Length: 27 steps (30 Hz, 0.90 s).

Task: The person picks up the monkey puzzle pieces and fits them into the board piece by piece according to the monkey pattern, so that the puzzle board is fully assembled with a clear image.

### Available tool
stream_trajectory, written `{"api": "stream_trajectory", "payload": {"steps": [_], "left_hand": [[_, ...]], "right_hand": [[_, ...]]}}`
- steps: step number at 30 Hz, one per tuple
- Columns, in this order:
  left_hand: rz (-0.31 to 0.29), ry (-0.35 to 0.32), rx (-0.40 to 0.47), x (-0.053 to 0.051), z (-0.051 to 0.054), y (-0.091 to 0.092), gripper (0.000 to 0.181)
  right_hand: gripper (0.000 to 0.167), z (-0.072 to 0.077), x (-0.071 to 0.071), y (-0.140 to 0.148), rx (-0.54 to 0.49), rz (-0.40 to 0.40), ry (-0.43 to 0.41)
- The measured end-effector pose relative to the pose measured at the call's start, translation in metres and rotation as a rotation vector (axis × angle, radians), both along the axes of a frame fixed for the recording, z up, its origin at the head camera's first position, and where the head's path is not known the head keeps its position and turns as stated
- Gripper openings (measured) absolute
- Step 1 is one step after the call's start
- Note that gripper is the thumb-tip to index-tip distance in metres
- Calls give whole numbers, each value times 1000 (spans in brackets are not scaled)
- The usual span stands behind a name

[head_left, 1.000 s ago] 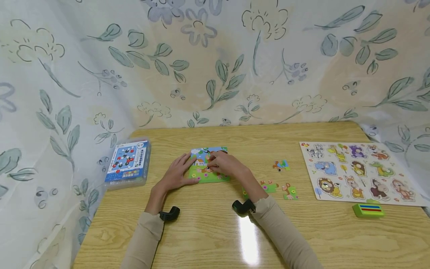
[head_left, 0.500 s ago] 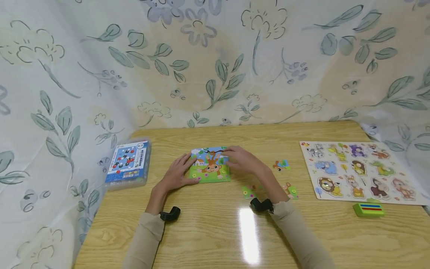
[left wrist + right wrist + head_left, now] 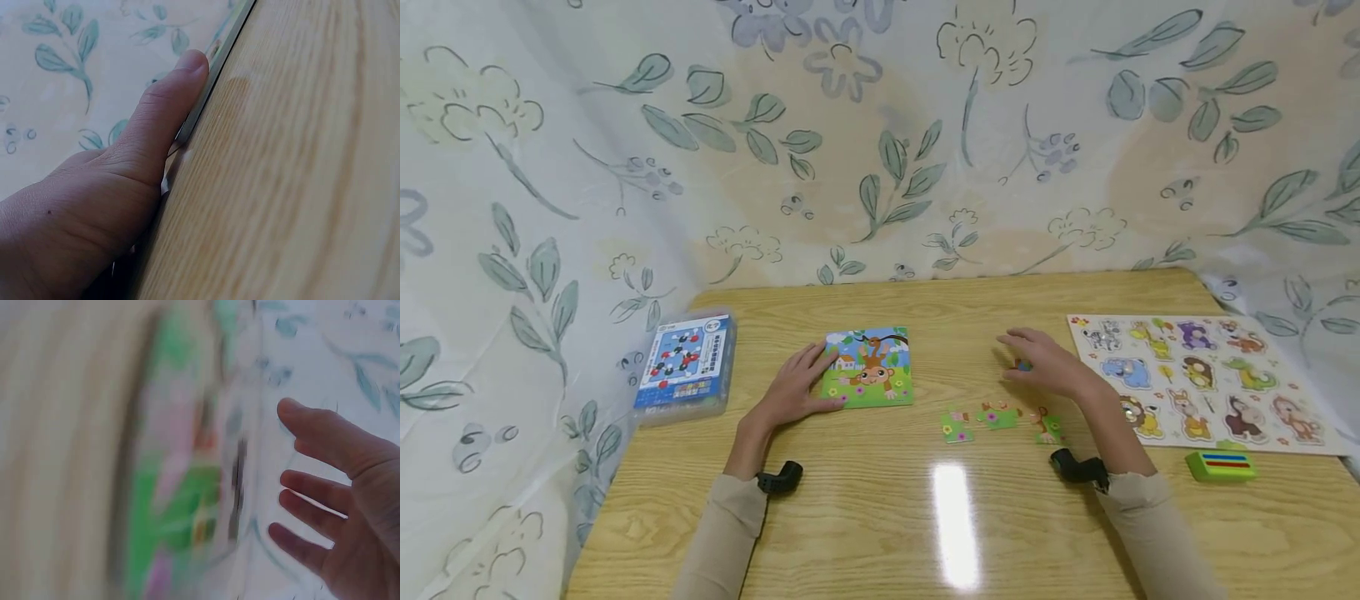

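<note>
Wooden table (image 3: pixel 850 517); only head view shows monkey puzzle (image 3: pixel 872 375) whole.

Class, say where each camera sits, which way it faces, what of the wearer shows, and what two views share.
Head: worn on the head, facing forward and down at the table, monkey puzzle and floral cloth; left hand, right hand and sleeves show.
Left wrist: worn there, facing along the table toward the cloth; thumb and part of the hand show.
Right wrist: worn there, facing the cloth and a blurred green shape; the fingers show.
Shared: both wrist views show the cloth.
</note>
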<state>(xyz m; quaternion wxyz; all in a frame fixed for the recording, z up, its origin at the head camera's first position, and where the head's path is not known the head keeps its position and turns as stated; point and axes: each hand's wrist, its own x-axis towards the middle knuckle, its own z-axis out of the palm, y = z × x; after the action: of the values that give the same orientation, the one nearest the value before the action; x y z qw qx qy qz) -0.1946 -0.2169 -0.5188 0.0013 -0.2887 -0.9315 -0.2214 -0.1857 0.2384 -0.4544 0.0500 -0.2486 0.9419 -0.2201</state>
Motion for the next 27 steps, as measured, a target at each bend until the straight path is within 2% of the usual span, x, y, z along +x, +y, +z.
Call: {"api": "stream_trajectory", "payload": {"steps": [4,8,14,21,27], "left_hand": [[-2,-1,-4,-1,-1,0,90],[3,-13,-5,-1,-1,0,90],[10,-19,-15,-2,-3,-1,90],[24,-44,-8,-1,-1,0,90],[22,-36,-12,-2,-1,0,90]], "right_hand": [[64,-4,6,25,16,-35,-35],[68,-3,8,36,-13,-53,-66],[66,-4,7,37,-39,-41,-112],[63,-6,5,36,-15,-23,-95],[63,-8,4,35,-5,-18,-92]]}}
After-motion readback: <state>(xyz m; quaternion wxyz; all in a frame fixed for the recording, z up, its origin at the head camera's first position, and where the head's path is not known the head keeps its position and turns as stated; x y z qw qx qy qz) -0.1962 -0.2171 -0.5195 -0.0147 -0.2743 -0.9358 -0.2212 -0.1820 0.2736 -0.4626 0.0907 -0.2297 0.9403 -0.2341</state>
